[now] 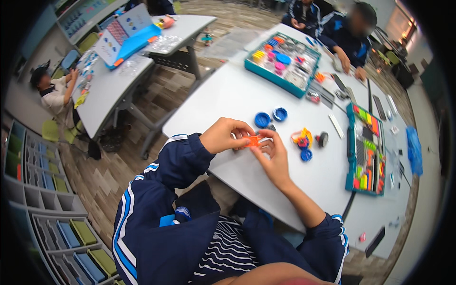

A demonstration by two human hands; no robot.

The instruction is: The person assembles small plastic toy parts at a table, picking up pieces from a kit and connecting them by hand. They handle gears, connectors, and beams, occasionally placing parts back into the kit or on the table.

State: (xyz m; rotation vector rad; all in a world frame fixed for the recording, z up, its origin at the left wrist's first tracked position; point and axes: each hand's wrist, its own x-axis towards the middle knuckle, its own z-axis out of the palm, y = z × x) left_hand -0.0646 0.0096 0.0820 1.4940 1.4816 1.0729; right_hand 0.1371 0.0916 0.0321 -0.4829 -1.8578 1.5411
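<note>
Between my two hands, just above the table's near edge, is a small orange plastic building piece (251, 141). My left hand (228, 135) pinches its left side with thumb and fingers. From the right, my right hand (274, 154) grips the same piece, fingers curled. Just beyond lie two round blue wheel-like parts (261, 120), and a small dark part shows partly behind my fingers. To the right of my right hand sits a small assembly of yellow and orange pieces (302, 138) with a blue gear (306, 155). Beside it stands a black-tyred wheel (323, 139).
A teal tray of colourful parts (297, 90) stands at the far side of the white table (209, 102). Another teal tray (352, 156) with coloured blocks is at the right. Across the table a person (346, 38) handles parts. Another table with a blue case (130, 47) is at left.
</note>
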